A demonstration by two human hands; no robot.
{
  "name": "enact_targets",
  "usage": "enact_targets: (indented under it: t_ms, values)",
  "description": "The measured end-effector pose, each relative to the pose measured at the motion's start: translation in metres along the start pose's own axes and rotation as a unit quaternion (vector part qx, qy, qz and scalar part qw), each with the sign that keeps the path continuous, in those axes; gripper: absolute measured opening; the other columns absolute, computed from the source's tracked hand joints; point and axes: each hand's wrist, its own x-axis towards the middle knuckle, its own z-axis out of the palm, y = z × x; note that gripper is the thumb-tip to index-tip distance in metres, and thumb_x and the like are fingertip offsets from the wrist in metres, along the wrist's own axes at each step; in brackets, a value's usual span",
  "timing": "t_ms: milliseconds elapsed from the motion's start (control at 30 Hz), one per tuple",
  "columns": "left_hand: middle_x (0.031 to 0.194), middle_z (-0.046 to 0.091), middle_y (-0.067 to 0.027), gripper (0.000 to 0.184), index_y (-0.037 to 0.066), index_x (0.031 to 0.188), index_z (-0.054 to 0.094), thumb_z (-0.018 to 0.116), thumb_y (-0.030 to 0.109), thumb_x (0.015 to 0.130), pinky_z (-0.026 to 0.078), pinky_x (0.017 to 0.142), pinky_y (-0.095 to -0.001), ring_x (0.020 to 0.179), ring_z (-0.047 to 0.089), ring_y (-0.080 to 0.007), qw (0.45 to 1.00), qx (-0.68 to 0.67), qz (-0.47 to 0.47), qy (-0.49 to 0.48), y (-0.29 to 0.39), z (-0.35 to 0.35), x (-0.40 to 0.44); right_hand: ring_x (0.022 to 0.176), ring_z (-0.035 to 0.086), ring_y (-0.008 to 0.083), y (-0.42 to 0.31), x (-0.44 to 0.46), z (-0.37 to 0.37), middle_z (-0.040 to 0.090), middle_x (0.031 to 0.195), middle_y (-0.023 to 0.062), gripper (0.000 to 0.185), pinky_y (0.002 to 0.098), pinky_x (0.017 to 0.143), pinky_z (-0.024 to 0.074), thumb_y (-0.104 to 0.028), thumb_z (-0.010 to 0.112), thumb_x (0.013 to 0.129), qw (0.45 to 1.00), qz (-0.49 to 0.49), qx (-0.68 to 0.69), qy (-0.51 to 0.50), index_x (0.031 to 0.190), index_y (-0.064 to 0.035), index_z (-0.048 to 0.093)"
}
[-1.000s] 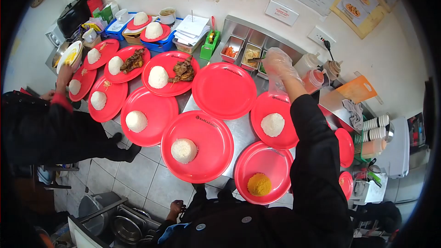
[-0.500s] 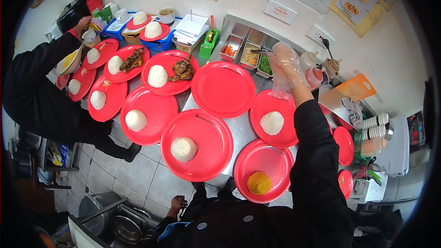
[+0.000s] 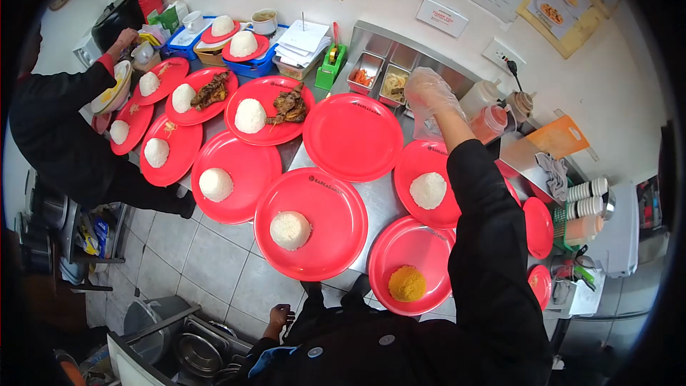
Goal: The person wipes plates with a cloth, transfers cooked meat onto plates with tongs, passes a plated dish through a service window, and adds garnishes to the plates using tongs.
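My right hand (image 3: 431,93), in a clear plastic glove, reaches over the row of metal topping pans. It covers the pan where chopped greens lay; its fingertips point down and are hidden, so what they hold cannot be made out. Beside it are a pan of orange-red pieces (image 3: 366,70) and a pan of pale shreds (image 3: 393,84). Below that arm lie a red plate with white rice (image 3: 428,191) and a red plate with yellow rice (image 3: 407,284). My left hand (image 3: 281,316) hangs low by my side, fingers loosely curled, holding nothing visible.
Several red plates with rice mounds cover the counter; one bare red plate (image 3: 353,137) lies among them. Grilled meat (image 3: 289,106) sits on another. A co-worker's sleeve (image 3: 64,96) is at the left. Squeeze bottles (image 3: 491,123) and an orange cutting board (image 3: 559,136) stand right.
My right hand has shifted slightly left and down over the pans, covering the chopped greens seen before. My left hand stays low. The camera view has shifted slightly.
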Motion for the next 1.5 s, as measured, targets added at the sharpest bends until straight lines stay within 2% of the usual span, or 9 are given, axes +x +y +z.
enact_targets:
  t_ms: [200, 400, 467, 633, 933, 1000, 1067, 1267, 1500]
  values:
    - [0.079, 0.063, -0.0178, 0.026, 0.003, 0.107, 0.052, 0.054, 0.021, 0.088, 0.05, 0.048, -0.0357, 0.059, 0.062, -0.0257, 1.0, -0.025, 0.001, 0.003, -0.005, -0.001, -0.001, 0.094, 0.06, 0.0363, 0.004, -0.002, -0.01, 0.062, 0.096, 0.0225, 0.023, 0.0414, 0.08, 0.0487, -0.016, 0.058, 0.072, 0.995, 0.071, 0.052, 0.04, 0.087, -0.0005, 0.067]
    - [0.081, 0.064, -0.0191, 0.026, 0.003, 0.108, 0.051, 0.054, 0.02, 0.089, 0.05, 0.047, -0.0357, 0.059, 0.062, -0.0263, 1.0, -0.009, -0.007, -0.001, -0.002, -0.001, 0.006, 0.091, 0.06, 0.036, 0.027, -0.008, -0.011, 0.063, 0.094, 0.0211, 0.025, 0.0442, 0.078, 0.0482, -0.026, 0.062, 0.074, 0.991, 0.033, 0.046, 0.121, 0.083, -0.0027, 0.066]
    - [0.09, 0.063, -0.0212, 0.032, 0.001, 0.114, 0.049, 0.053, 0.021, 0.089, 0.054, 0.06, -0.0428, 0.072, 0.064, -0.0319, 0.999, 0.032, 0.002, -0.018, 0.003, 0.0, 0.007, 0.089, 0.06, 0.0363, 0.031, -0.016, -0.008, 0.063, 0.091, 0.0214, 0.026, 0.0435, 0.077, 0.0478, -0.027, 0.062, 0.073, 0.987, 0.049, 0.063, 0.137, 0.081, -0.0024, 0.066]
    - [0.082, 0.064, -0.0183, 0.028, 0.002, 0.107, 0.052, 0.054, 0.023, 0.089, 0.053, 0.051, -0.0358, 0.063, 0.064, -0.0271, 0.999, 0.037, 0.023, -0.008, 0.015, 0.005, 0.004, 0.085, 0.061, 0.036, 0.057, -0.029, -0.014, 0.063, 0.083, 0.022, 0.029, 0.0405, 0.077, 0.0471, -0.029, 0.064, 0.074, 0.983, 0.033, 0.082, 0.162, 0.083, -0.0018, 0.066]
    - [0.081, 0.065, -0.018, 0.03, 0.002, 0.109, 0.052, 0.053, 0.025, 0.089, 0.052, 0.049, -0.0349, 0.062, 0.064, -0.0266, 0.995, 0.089, 0.042, -0.023, 0.011, 0.009, 0.013, 0.077, 0.062, 0.0261, 0.068, -0.204, -0.11, 0.065, 0.082, 0.0167, 0.033, 0.0357, 0.071, 0.0471, -0.024, 0.06, 0.081, 0.935, 0.035, 0.299, 0.191, 0.097, 0.0047, 0.062]
    - [0.08, 0.064, -0.0179, 0.029, 0.002, 0.108, 0.053, 0.053, 0.024, 0.089, 0.051, 0.049, -0.0351, 0.06, 0.063, -0.0263, 0.994, 0.098, 0.044, -0.028, 0.014, 0.011, 0.014, 0.077, 0.06, 0.0199, 0.081, -0.242, -0.112, 0.065, 0.081, 0.013, 0.029, 0.0318, 0.071, 0.0472, -0.02, 0.06, 0.082, 0.944, -0.024, 0.291, 0.155, 0.097, 0.0049, 0.062]
    - [0.08, 0.064, -0.0175, 0.028, 0.002, 0.107, 0.053, 0.054, 0.023, 0.088, 0.05, 0.048, -0.0347, 0.059, 0.062, -0.0255, 0.994, 0.097, 0.034, -0.038, 0.017, 0.014, 0.018, 0.078, 0.061, 0.0186, 0.09, -0.28, -0.09, 0.065, 0.086, 0.0138, 0.027, 0.031, 0.07, 0.0475, -0.018, 0.059, 0.083, 0.931, -0.04, 0.322, 0.167, 0.098, 0.0033, 0.062]
    - [0.081, 0.064, -0.0175, 0.028, 0.003, 0.107, 0.053, 0.056, 0.023, 0.087, 0.05, 0.048, -0.0347, 0.06, 0.062, -0.0254, 0.989, 0.134, 0.041, -0.049, 0.03, 0.026, 0.017, 0.078, 0.06, 0.0303, 0.099, -0.35, -0.004, 0.064, 0.09, 0.0144, 0.025, 0.039, 0.065, 0.048, -0.024, 0.064, 0.08, 0.984, -0.069, 0.144, 0.084, 0.095, -0.0039, 0.063]
    - [0.08, 0.064, -0.0165, 0.027, 0.004, 0.107, 0.053, 0.057, 0.021, 0.085, 0.049, 0.046, -0.033, 0.06, 0.062, -0.0246, 0.986, 0.151, 0.038, -0.056, 0.043, 0.034, 0.013, 0.076, 0.058, 0.0326, 0.085, -0.363, 0.059, 0.06, 0.077, 0.0118, 0.03, 0.0439, 0.066, 0.046, -0.025, 0.068, 0.074, 0.996, 0.019, 0.08, 0.018, 0.097, -0.0066, 0.064]
